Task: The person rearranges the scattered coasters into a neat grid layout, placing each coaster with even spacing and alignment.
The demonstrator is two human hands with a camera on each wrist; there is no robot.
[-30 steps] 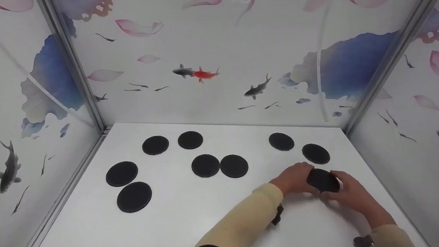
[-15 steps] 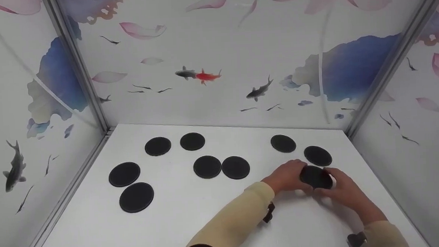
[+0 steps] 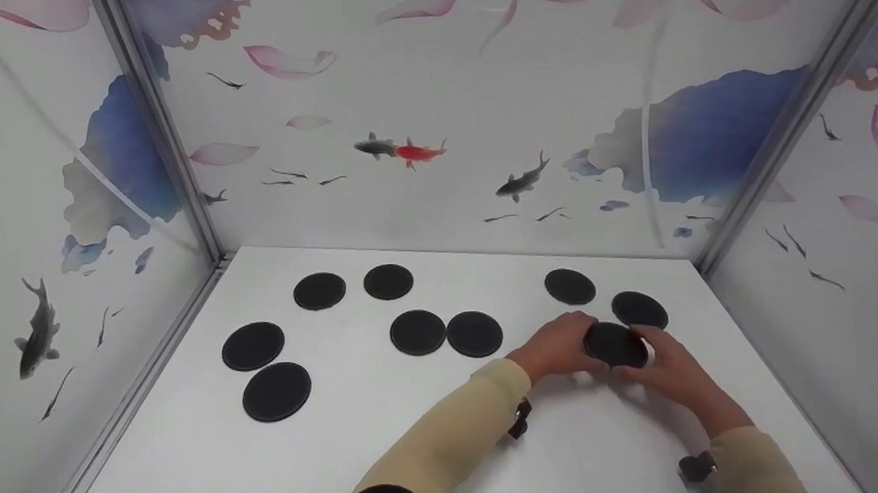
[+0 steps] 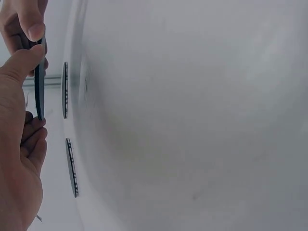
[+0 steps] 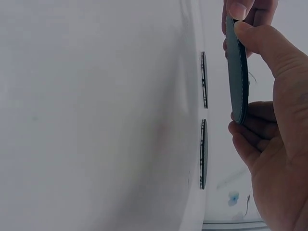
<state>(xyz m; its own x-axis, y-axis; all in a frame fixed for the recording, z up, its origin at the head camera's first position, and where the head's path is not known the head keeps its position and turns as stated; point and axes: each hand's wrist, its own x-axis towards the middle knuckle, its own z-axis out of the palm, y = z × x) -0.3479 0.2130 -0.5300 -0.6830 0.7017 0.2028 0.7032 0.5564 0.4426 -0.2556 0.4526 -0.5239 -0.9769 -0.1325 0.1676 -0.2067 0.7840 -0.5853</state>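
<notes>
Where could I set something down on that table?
Near left on the table, between frontmost coaster and left sleeve; also between middle-right coaster and back wall. Crowded: right, where left hand and right hand hold another coaster near two others.

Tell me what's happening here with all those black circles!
A person is holding one black disc up off the white table. The left hand has one side of it and the right hand has the other. Eight more black discs lie flat on the table: four toward the left, two side by side near the middle, and two at the right, just beyond the hands.
</notes>
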